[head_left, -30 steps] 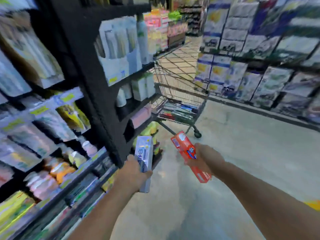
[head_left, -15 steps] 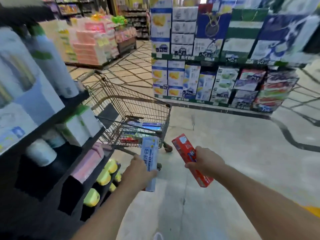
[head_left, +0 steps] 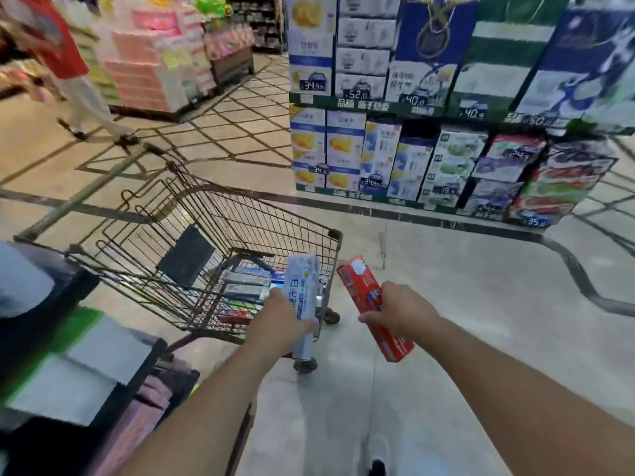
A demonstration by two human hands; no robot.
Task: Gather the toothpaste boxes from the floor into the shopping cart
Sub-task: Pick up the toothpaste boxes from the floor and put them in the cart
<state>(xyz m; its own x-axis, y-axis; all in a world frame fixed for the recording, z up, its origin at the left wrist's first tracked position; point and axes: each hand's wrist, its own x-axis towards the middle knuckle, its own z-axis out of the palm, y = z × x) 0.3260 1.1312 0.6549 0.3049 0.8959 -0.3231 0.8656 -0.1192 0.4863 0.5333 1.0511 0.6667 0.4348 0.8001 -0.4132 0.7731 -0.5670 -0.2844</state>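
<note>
My left hand (head_left: pixel 281 319) grips a pale blue and white toothpaste box (head_left: pixel 304 286), held upright right at the near corner of the wire shopping cart (head_left: pixel 240 214). My right hand (head_left: pixel 400 312) holds a red toothpaste box (head_left: pixel 364 286), tilted, just to the right of the cart and outside it. Several toothpaste boxes (head_left: pixel 245 286) lie on the cart's floor, blue-white ones and a red one. The cart's black child-seat flap (head_left: pixel 187 255) hangs inside the basket.
A dark shelf unit (head_left: pixel 68 355) with white, green and pink packs stands close on my left. Stacked cartons with price tags (head_left: pixel 429 159) fill a display ahead on the right. A person in a red top (head_left: pixel 65 63) walks at the far left. Pale floor (head_left: pixel 446 286) spreads to the right.
I have come closer to the cart and the view has swung right. Both hands have carried their boxes forward; the blue-white box now reaches the cart's near corner.
</note>
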